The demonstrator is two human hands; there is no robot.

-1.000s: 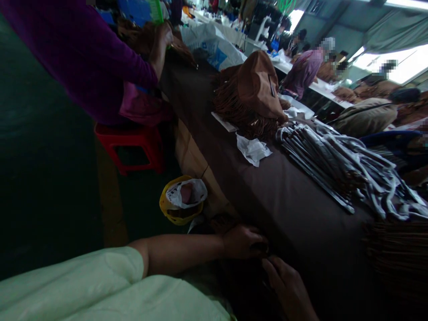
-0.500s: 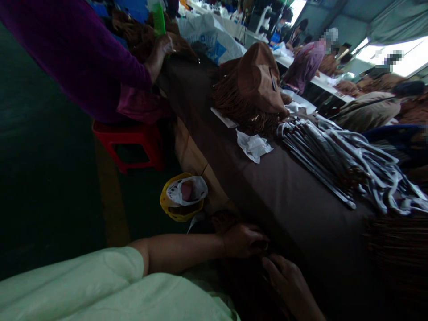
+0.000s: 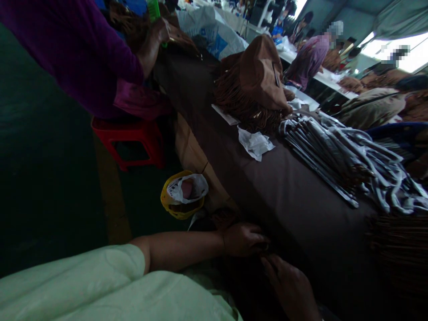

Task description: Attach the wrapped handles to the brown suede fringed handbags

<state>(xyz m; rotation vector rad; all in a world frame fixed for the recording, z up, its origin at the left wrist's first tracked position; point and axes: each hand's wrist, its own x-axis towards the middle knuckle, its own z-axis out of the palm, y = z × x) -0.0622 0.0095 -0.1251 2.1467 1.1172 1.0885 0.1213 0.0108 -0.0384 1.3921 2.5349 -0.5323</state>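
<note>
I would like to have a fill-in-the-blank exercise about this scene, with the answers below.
1. The color of the stool is ____.
2. The color of the basket holding a white bag is ____.
3. Of the left hand and right hand, the one nearer this basket is the ____ hand.
Missing words: red; yellow; left.

Green floor (image 3: 50, 191) with a yellow stripe (image 3: 113, 196) lies under the red stool (image 3: 133, 131). Right of the stool is a long cloth-covered table (image 3: 264, 187); farther right, a white table (image 3: 334, 82), curtain (image 3: 401, 20) and bright window (image 3: 415, 60).
</note>
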